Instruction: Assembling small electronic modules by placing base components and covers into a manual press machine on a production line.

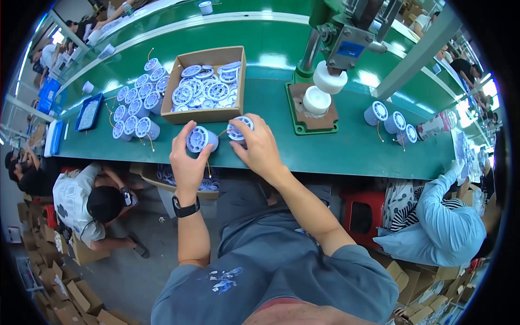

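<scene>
My left hand (188,157) is closed around a pale lavender plastic cylinder (201,140) with a spoked round top; a thin wire hangs below it. In my right hand (260,146) is a second such cylinder (239,130), its top tilted toward me and partly covered by my fingers. Both are at the front of the green table (260,160), just in front of a cardboard box (205,116) heaped with loose spoked rings (208,89). Left of the box stand several more wired cylinders (138,108) in a group.
A green press (338,49) with white round blocks (317,100) stands right of centre. Further right are three cylinders (395,121) and a clear jar (436,124). A blue tray (89,112) lies at the left. People sit at both sides, one in a light blue top (447,222).
</scene>
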{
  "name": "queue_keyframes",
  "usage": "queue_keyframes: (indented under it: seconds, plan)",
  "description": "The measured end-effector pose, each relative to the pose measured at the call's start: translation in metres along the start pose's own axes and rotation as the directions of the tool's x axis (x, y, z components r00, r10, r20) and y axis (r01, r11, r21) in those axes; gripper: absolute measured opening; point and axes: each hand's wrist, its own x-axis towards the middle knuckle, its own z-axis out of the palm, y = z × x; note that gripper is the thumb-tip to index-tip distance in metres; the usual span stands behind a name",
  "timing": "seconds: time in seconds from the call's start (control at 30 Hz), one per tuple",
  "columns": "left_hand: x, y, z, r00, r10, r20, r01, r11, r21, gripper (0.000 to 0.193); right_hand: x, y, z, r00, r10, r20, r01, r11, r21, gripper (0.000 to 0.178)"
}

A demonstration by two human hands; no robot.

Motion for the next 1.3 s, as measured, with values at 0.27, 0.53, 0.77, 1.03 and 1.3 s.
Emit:
queue_keyframes:
  seconds: [0.27,0.53,0.77,1.03,1.3]
  plan:
    - [0.002,0.006,0.021,0.997,0.031,0.069,-0.029,0.999,-0.024,0.058,-0.013,0.036,-0.054,0.997,-0.012,0.078,0.0,0.99,0.144,0.049]
    - [0.006,0.007,0.049,0.982,0.121,0.148,-0.062,0.935,-0.349,0.042,-0.006,0.031,-0.046,0.989,0.107,0.098,-0.124,0.974,0.188,0.047]
    - [0.003,0.025,0.037,0.976,0.186,0.109,-0.176,0.979,-0.101,0.04,-0.009,0.019,-0.058,0.991,-0.123,-0.056,0.118,0.989,-0.092,0.034]
    - [0.019,0.042,0.055,0.766,0.472,0.436,-0.602,0.766,0.228,0.041,-0.024,0.033,-0.047,0.964,-0.249,-0.097,0.242,0.967,-0.081,0.019]
    - [0.018,0.036,0.053,0.787,0.501,0.36,-0.597,0.765,0.24,0.045,-0.025,0.029,-0.064,0.975,-0.213,0.069,0.222,0.959,-0.177,0.036]
